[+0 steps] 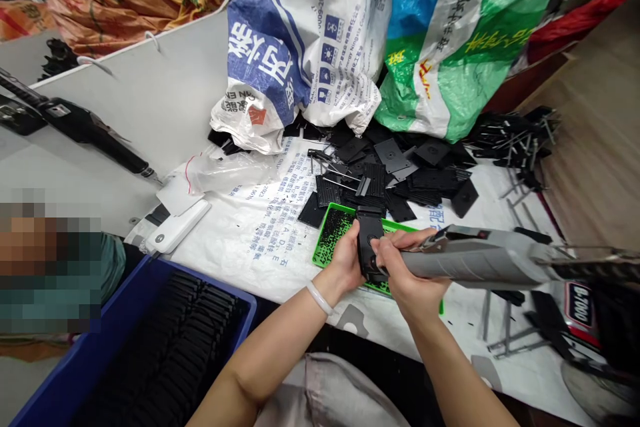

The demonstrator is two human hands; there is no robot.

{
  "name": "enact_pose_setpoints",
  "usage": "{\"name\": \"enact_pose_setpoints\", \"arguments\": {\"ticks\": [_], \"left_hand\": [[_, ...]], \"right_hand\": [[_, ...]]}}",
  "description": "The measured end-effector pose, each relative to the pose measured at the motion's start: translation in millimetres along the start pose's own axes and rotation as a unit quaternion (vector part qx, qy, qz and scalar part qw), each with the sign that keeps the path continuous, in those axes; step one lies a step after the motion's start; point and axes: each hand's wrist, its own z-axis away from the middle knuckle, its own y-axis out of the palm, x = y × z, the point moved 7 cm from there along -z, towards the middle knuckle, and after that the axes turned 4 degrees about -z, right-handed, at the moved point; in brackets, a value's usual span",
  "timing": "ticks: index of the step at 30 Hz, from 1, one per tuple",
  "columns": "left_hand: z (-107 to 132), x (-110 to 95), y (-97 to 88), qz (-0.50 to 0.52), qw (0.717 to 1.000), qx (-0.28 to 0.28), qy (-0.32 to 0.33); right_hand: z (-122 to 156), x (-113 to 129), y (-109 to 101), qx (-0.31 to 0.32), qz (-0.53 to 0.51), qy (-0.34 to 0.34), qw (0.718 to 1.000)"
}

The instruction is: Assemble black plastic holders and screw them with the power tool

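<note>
My left grip (349, 257) holds a black part (369, 233) (over the green tray (321, 233)) while my right grip (411, 273) clasps the gray driver (470, 257).

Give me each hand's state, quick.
Left hand: closed, holding the black part over the green tray.
Right hand: closed around the grey tool.

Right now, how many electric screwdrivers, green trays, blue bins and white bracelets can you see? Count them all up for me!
Electric screwdrivers: 2 (grey screwdriver, black screwdriver)
Green tray: 1
Blue bin: 1
White bracelet: 1
Total: 5
</note>
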Motion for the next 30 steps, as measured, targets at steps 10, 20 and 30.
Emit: {"name": "enact_pose_setpoints", "arguments": {"ticks": [10, 20, 30], "left_hand": [[-0.5, 5.7, 1.0, 0.042, 0.996, 0.063, -0.045], [1.4, 2.4, 9.4, 0.022, 0.997, 0.07, -0.015], [56.7, 2.9, 25.2, -0.323, 0.94, 0.1, 0.042]], "right_hand": [[0.9, 6.8, -3.5, 0.008, -0.064, -0.029, 0.997], [-19.0, 16.7, -9.3, 0.149, -0.058, 0.036, 0.986], [17.5, 55.7, -76.6, -0.083, 0.441, -0.233, 0.863]]}}
